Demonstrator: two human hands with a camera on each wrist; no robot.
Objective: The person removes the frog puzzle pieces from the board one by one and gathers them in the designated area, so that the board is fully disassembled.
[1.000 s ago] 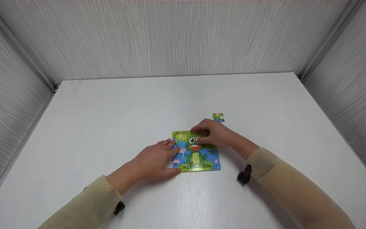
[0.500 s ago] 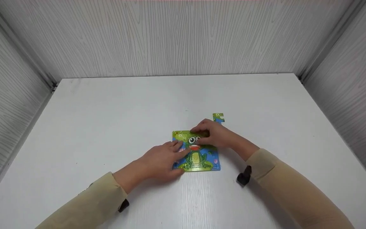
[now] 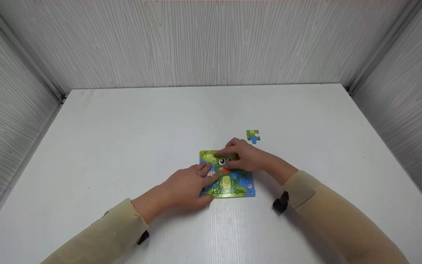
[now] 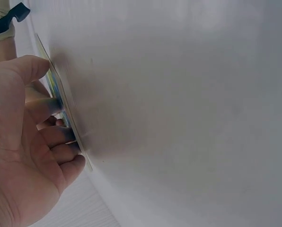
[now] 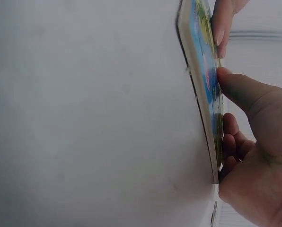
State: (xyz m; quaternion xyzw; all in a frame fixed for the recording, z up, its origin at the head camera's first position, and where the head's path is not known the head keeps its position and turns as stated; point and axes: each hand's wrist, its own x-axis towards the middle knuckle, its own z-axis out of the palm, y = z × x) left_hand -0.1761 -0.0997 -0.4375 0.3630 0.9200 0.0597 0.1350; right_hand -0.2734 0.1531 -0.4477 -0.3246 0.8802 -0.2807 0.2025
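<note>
A square frog jigsaw puzzle (image 3: 227, 183) lies flat on the white table, its lower half in plain sight. My left hand (image 3: 185, 187) rests over its left side, fingers spread and fingertips touching the picture, thumb at the near edge. On the upper right part my right hand (image 3: 245, 156) touches the puzzle with thumb and forefinger apart, near the frog's eyes. In the right wrist view the thumb (image 5: 242, 90) meets the surface and the other fingers are bent. No lifted piece shows between them; the puzzle's upper right corner is hidden.
One loose green and blue puzzle piece (image 3: 253, 136) lies on the table (image 3: 134, 124) just beyond my right hand. Grey wood-grain panels (image 3: 211, 44) rise behind and at both sides. Both sleeves carry a dark wrist mount (image 3: 280, 203).
My left hand has slid right, further over the puzzle, then stopped. My right hand's fingertips have shifted slightly left across the frog's face, showing more of the loose piece.
</note>
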